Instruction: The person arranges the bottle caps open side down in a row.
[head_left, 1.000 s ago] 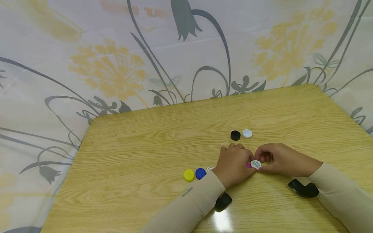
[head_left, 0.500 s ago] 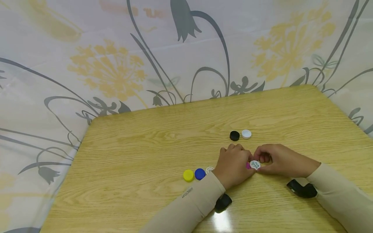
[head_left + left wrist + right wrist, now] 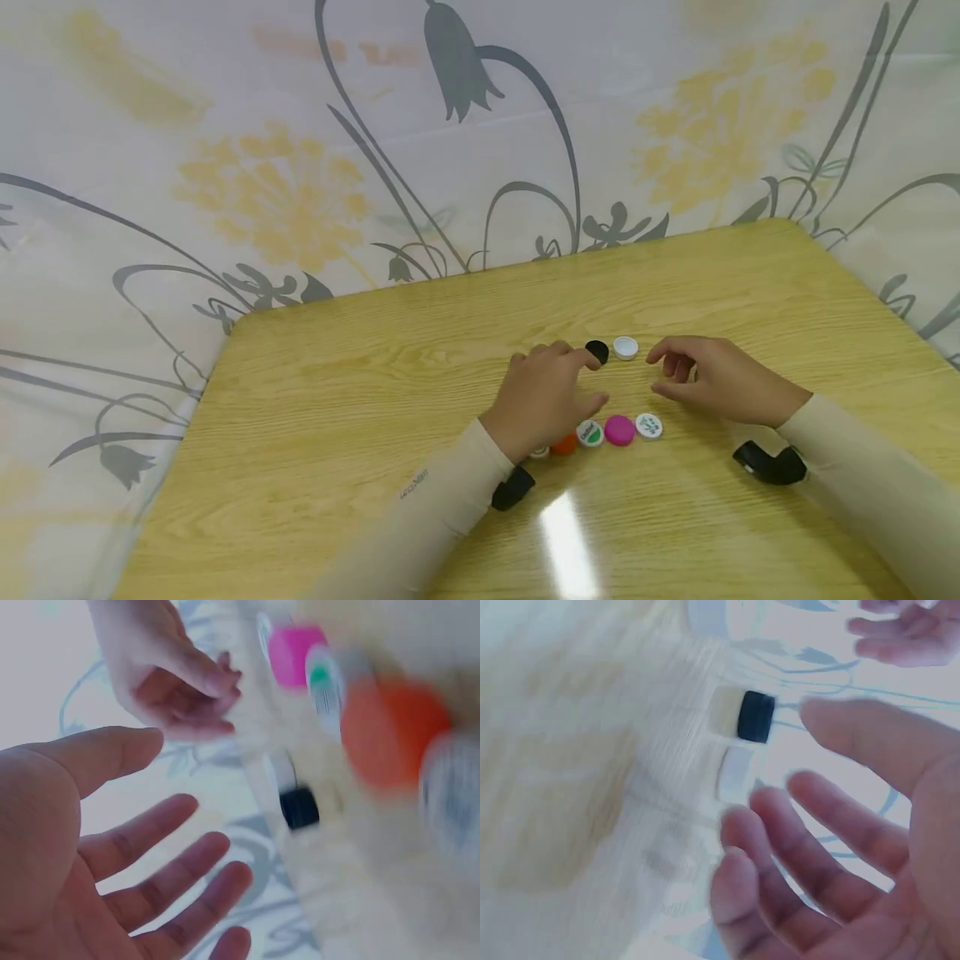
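Note:
In the head view, my left hand [image 3: 542, 402] hovers with thumb and fingers spread and nothing between them, its fingertips near a black bottle cap [image 3: 597, 353]. A white upturned cap [image 3: 626, 348] lies beside the black one. To its right my right hand [image 3: 723, 379] hangs above the table, fingers loosely bent and holding nothing. Nearer me runs a row of caps: a printed white cap [image 3: 648, 426], a magenta cap [image 3: 619, 430], a white-and-green cap [image 3: 590, 433], an orange cap [image 3: 564, 444] and another white cap [image 3: 539, 453], partly covered by my left wrist.
The caps lie on a wood-grain table [image 3: 390, 358]. Behind it hangs a flower-patterned cloth [image 3: 420, 150]. Black wrist devices sit on the left wrist [image 3: 513, 488] and right wrist [image 3: 769, 464]. Both wrist views are blurred.
Both hands have let go of the printed white cap, which stays beside the magenta one. The left hand moved left and away from me; the right rose away. The left sleeve now hides the yellow and blue caps.

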`<control>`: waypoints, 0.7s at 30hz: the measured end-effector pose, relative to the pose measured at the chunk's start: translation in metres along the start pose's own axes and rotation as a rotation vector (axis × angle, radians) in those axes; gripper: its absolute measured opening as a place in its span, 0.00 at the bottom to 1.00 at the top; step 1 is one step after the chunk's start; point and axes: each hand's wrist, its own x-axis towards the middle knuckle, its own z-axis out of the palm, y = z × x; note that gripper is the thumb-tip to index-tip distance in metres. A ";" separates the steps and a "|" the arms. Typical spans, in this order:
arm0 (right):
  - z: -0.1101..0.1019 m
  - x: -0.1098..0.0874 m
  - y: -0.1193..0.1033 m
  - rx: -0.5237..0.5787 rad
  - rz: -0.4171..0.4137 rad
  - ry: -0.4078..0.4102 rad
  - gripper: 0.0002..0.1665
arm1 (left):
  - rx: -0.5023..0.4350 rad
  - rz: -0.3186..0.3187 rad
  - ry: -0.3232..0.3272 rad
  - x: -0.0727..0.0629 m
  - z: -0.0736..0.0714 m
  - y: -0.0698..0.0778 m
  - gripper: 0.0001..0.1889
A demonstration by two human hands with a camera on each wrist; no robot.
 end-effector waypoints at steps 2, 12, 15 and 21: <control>-0.004 0.006 0.002 -0.006 0.025 0.007 0.17 | 0.003 0.011 -0.006 0.006 -0.007 -0.007 0.20; -0.003 0.038 0.011 -0.009 0.094 -0.057 0.24 | 0.081 0.052 -0.093 0.051 -0.007 -0.021 0.25; 0.000 0.042 0.013 -0.027 0.089 -0.065 0.24 | 0.111 0.075 -0.116 0.064 0.001 -0.018 0.24; 0.003 0.047 0.016 -0.013 0.068 -0.066 0.21 | 0.143 0.100 -0.130 0.081 0.015 -0.012 0.23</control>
